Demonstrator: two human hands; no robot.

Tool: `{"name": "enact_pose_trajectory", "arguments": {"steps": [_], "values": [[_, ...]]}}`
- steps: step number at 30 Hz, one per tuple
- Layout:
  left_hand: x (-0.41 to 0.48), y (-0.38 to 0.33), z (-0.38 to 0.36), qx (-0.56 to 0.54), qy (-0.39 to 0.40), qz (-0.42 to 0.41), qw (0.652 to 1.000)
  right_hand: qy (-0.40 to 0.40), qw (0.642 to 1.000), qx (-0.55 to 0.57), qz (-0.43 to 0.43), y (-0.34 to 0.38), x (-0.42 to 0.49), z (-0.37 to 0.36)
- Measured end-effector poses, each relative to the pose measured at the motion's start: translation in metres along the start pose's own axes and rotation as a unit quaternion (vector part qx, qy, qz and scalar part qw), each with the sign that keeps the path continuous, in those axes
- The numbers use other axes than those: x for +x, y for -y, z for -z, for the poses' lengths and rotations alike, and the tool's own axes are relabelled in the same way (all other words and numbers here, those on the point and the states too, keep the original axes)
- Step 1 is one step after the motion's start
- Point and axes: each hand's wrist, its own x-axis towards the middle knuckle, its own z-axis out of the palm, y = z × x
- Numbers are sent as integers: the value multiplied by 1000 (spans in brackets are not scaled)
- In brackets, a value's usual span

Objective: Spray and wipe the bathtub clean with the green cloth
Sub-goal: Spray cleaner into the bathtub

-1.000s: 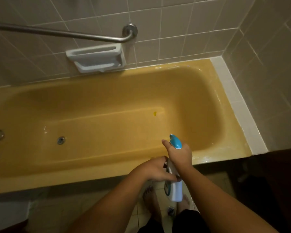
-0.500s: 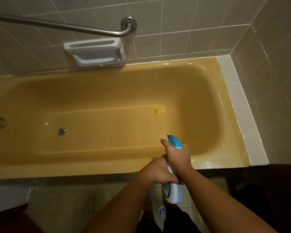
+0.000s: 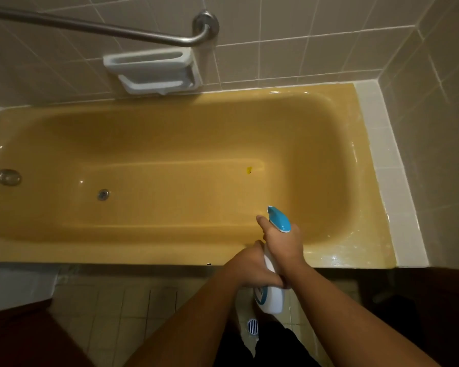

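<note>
Tub, mustard yellow, fills the view and looks dry on the floor. At far left is the overflow plate, then the drain. On the wall above are the grab bar and the white soap dish. A small yellow speck sits on the tub floor right of centre. The left hand is curled round the body of the spray bottle, steadying it from the side over the near rim. The right hand is wrapped round the bottle neck just under the blue nozzle head; one finger sticks forward by the trigger, but whether it is pressing can't be told. The nozzle points into the tub's right half. A white tile ledge runs along the far right, and the rim there looks wet and shiny. The green cloth is not in view, location unknown. The step looks like spraying, early in the task, with no wiping done. To do it well, keep the nozzle aimed down at the tub walls and floor rather than the wall tiles. Sweep from the drain end across to the right corner for even cover, and hit the speck directly. Let the left hand go once the bottle is steady, since it is needed for the cloth. Risk: overspray on the floor tiles by the feet, which would be slippery.
</note>
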Motion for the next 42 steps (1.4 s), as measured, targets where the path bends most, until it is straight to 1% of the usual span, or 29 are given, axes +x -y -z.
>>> {"name": "enact_pose_trajectory", "arguments": {"steps": [4,8,11,15,21,24,31,34,38,42], "values": [[2,5,3,-2,-8,-2,1000,27,999,5,24,1,-1,-6],[0,17,10,-4,-11,18,1000,25,999,-29,11,5,-2,-17],[1,32,17,-12,-23,26,999,31,999,-36,25,10,-6,-32],[1,54,25,-9,-20,32,999,44,997,-61,13,16,-12,-51],[-28,86,53,-40,-27,29,998,60,996,-68,8,24,-36,-95],[-45,114,70,-59,-25,40,997,54,996,-64,28,25,-51,-125],[-104,183,133,-57,-14,41,997,53,996,-56,38,27,-102,-222],[-136,214,165,-63,-26,40,997,50,998,-38,26,30,-126,-270],[-181,257,202,-68,-40,46,996,84,995,-25,40,38,-155,-330],[-211,297,232,-76,-59,58,994,124,992,-12,26,45,-177,-382]]}}
